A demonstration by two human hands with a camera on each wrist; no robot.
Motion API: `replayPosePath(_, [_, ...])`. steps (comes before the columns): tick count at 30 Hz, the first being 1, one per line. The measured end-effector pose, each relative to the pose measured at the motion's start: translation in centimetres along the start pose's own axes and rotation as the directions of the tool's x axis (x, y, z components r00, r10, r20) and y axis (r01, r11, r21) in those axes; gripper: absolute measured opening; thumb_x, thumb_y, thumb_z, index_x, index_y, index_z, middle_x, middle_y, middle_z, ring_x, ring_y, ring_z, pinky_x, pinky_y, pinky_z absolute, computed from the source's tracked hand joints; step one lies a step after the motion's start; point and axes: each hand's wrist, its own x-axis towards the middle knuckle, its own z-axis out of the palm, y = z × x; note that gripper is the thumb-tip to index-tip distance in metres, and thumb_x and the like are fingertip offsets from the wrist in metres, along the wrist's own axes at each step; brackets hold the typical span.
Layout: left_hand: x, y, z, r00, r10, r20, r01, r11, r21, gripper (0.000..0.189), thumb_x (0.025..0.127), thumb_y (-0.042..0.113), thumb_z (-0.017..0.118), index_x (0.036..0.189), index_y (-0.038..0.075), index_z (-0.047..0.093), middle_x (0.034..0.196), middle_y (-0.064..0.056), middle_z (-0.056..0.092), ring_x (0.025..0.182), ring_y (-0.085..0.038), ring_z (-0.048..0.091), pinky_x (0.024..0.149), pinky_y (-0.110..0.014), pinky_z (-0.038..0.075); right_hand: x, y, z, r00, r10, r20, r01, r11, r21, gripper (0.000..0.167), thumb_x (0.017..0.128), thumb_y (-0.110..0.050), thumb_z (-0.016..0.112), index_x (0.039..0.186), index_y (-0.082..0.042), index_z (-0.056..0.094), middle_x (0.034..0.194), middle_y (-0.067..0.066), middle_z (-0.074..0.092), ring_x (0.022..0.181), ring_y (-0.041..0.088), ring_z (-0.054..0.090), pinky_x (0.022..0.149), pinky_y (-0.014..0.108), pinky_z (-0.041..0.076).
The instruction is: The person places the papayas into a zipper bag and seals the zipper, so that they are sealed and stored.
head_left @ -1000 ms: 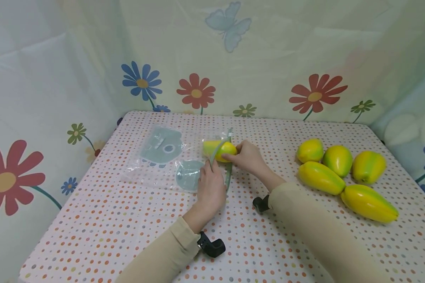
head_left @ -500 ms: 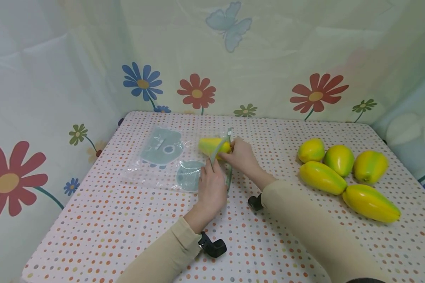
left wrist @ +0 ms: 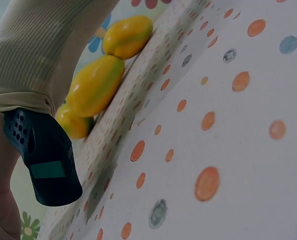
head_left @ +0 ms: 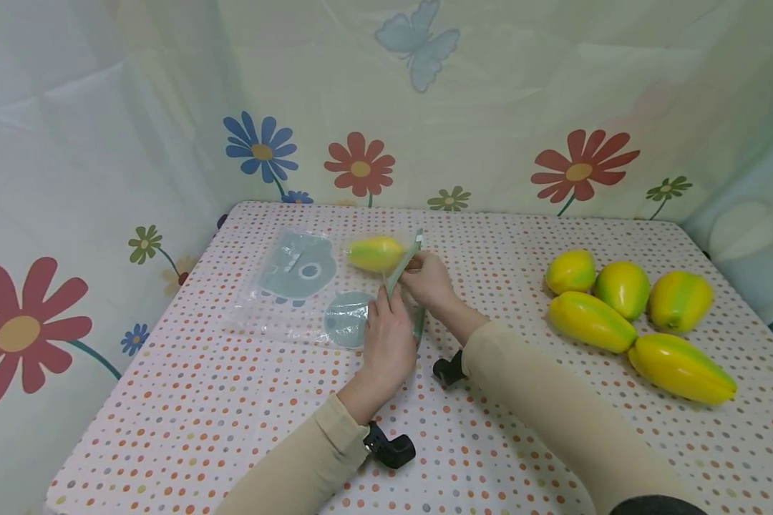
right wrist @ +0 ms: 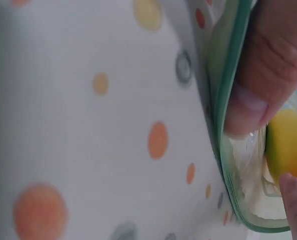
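A clear plastic zip bag [head_left: 299, 266] with pale green animal prints lies flat, its green-edged mouth facing right. My left hand [head_left: 389, 340] pinches the upper lip of that mouth and lifts it. Inside the bag, just past the opening, rests a glossy yellow-green papaya [head_left: 373, 254]. My right hand [head_left: 428, 281] is at the mouth with its fingertips reaching in. The right wrist view shows its thumb inside the green rim [right wrist: 228, 95] and a straight finger [right wrist: 294, 200] at the papaya [right wrist: 287, 142]. The left wrist view does not show the left fingers.
Several more papayas [head_left: 618, 290] sit grouped on the right of the table, on a dotted cloth [head_left: 245, 400]. A black wrist camera [head_left: 391, 449] hangs below the left sleeve. A flower-printed curtain [head_left: 489, 107] encloses the back and sides.
The papaya has moved left through the mouth into the bag. My right hand has followed it leftward and now sits apart from most of it. The left hand has stayed at the lip.
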Motion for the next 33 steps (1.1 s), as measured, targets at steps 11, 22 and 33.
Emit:
replayPosePath(11, [-0.1, 0.0, 0.0, 1.0, -0.015, 0.016, 0.015, 1.0, -0.011, 0.086, 0.079, 0.007, 0.086, 0.148, -0.011, 0.037, 0.154, -0.033, 0.039, 0.136, -0.052, 0.047, 0.105, -0.055, 0.051, 0.4, 0.7, -0.3, 0.973, -0.047, 0.225, 0.017, 0.991, 0.132, 0.061, 0.104, -0.007, 0.052, 0.161, -0.006, 0.029, 0.166, 0.014, 0.032, 0.156, 0.035, 0.027, 0.127, 0.054, 0.023])
replayPosePath(22, [0.2, -0.2, -0.4, 0.995, -0.054, 0.089, 0.061, 0.995, -0.083, 0.088, 0.082, 0.006, 0.083, 0.152, -0.01, 0.032, 0.16, -0.033, 0.031, 0.143, -0.052, 0.039, 0.116, -0.055, 0.042, -2.2, 0.6, -4.1, 0.95, -0.078, 0.302, 0.052, 0.994, 0.092, 0.046, 0.107, -0.012, 0.051, 0.151, 0.002, 0.044, 0.147, 0.022, 0.056, 0.134, 0.034, 0.059, 0.113, 0.045, 0.048])
replayPosePath(33, [0.0, -0.5, -0.6, 0.991, -0.05, 0.123, 0.064, 0.992, -0.113, 0.09, 0.084, 0.005, 0.081, 0.154, -0.011, 0.027, 0.161, -0.034, 0.027, 0.144, -0.053, 0.036, 0.118, -0.054, 0.039, -9.6, 3.0, -19.2, 0.99, -0.122, 0.077, 0.137, 0.962, -0.236, 0.048, 0.109, -0.028, 0.049, 0.148, -0.001, 0.048, 0.142, 0.025, 0.058, 0.107, 0.002, 0.067, 0.092, 0.016, 0.055])
